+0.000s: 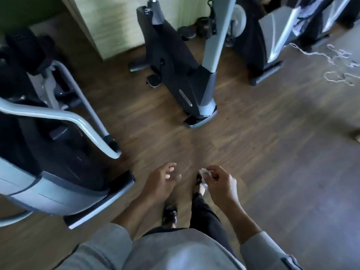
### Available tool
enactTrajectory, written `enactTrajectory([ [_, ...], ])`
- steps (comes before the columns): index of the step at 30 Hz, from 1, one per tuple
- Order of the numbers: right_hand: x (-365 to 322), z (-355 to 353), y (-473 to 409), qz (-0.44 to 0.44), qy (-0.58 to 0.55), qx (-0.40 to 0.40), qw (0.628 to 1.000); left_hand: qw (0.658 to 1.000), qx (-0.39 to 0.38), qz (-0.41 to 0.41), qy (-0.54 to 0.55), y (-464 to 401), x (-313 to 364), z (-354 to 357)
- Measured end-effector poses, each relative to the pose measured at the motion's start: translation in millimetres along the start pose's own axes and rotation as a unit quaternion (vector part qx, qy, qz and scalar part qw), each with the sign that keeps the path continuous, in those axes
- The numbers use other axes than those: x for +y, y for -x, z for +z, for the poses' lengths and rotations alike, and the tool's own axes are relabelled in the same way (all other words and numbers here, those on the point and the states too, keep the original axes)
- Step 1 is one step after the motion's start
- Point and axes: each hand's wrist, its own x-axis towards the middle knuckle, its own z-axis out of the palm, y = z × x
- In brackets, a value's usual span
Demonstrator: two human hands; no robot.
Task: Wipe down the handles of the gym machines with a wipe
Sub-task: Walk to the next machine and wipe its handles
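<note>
My right hand (220, 182) is held low in front of me and pinches a small crumpled white wipe (204, 173) between thumb and fingers. Just left of it, my left hand (163, 180) hangs with relaxed, spread fingers and holds nothing. A grey curved handle bar (81, 121) of the big machine stands at my left, well above and left of both hands. An exercise bike (175, 71) with a grey upright post (216, 41) stands ahead in the middle. All frames of the machines are blurred by motion.
A third machine (261, 47) stands at the back right. A white cord (335, 65) lies tangled on the wooden floor (272, 152) at the far right. Dark weights (194, 30) sit by the back wall. My feet in dark sandals (171, 215) are below the hands.
</note>
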Motion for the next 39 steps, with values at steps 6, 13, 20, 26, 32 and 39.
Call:
enactTrajectory([
  [6,-24,7,-91,-0.056,0.028,-0.096,0.993,0.994,0.094,-0.054,0.015,-47,27,-12],
  [13,-87,6,-190,-0.154,0.038,-0.201,0.967,0.976,0.197,-0.085,0.045,-97,81,-29],
  [20,-143,39,-242,-0.277,0.076,-0.249,0.925,0.944,0.308,-0.088,0.072,-112,106,-73],
  [26,-243,78,-237,-0.389,0.042,-0.257,0.884,0.910,0.403,-0.060,0.075,-107,119,-162],
  [32,-373,109,-205,-0.477,-0.037,-0.214,0.852,0.886,0.463,0.007,0.009,-99,133,-279],
  [39,-520,155,-151,-0.549,-0.108,-0.115,0.821,0.854,0.495,0.136,-0.086,-64,150,-430],
])
